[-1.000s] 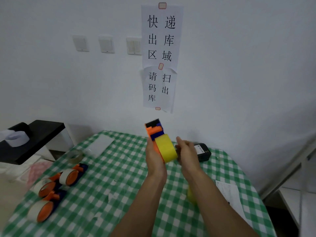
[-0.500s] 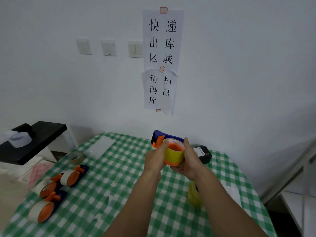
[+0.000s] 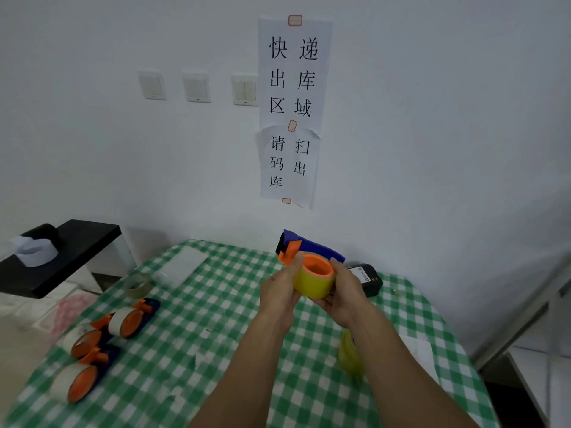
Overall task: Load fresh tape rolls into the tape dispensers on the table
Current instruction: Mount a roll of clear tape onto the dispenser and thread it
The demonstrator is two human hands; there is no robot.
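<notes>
A: Where is the dispenser (image 3: 309,247) found?
B: It is held above the far middle of the table (image 3: 216,319), with a yellow tape roll (image 3: 312,285) seated on its orange hub.
A: And the hands?
B: The roll is gripped on one side by the left hand (image 3: 279,296) and cupped on the other by the right hand (image 3: 346,296); the two are brought close together round it.
A: What else is seen?
B: Three loaded dispensers (image 3: 123,322) are laid along the table's left edge; a second yellow roll (image 3: 350,356), blurred, is seen on the table's right part.

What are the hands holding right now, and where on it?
Left hand and right hand clasp the yellow tape roll by its sides, on the dispenser.
</notes>
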